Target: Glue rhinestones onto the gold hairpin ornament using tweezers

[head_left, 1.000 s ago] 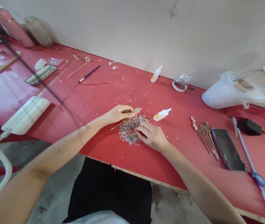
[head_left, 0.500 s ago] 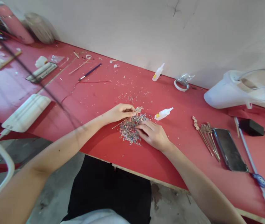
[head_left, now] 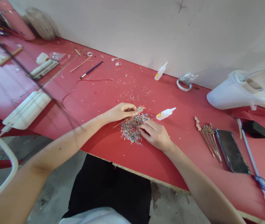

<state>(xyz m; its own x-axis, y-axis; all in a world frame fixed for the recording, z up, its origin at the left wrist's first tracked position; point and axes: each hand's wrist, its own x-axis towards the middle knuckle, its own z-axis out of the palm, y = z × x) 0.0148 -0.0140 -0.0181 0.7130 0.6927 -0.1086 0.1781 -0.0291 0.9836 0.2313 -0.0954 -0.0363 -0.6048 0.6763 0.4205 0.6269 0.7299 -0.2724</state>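
Note:
My left hand (head_left: 124, 112) pinches a slim hair stick (head_left: 118, 125). Its shaft slants down to the left, and its pale, decorated head shows past my fingertips. Under and beside it lies a heap of tiny multicoloured chips (head_left: 131, 133) on the red table. My right hand (head_left: 154, 134) rests at the heap's right side with thumb and fingers pressed together among the chips. Whatever is between those fingertips is too small to make out. Just beyond my right hand, a small white glue bottle (head_left: 165, 114) with a yellow label lies on its side.
Another glue bottle (head_left: 160, 71) is near the wall, left of a tape roll (head_left: 184, 85). To the right are decorated hair sticks (head_left: 208, 137), a phone (head_left: 232, 151), a black block (head_left: 255, 129) and a white pitcher (head_left: 228, 90). A paintbrush (head_left: 91, 70) and white power strip (head_left: 27, 110) lie left.
The view has shifted slightly, so the table's things sit a little further right. Both hands keep nearly the same pose at the heap, the left still pinching the hair stick.

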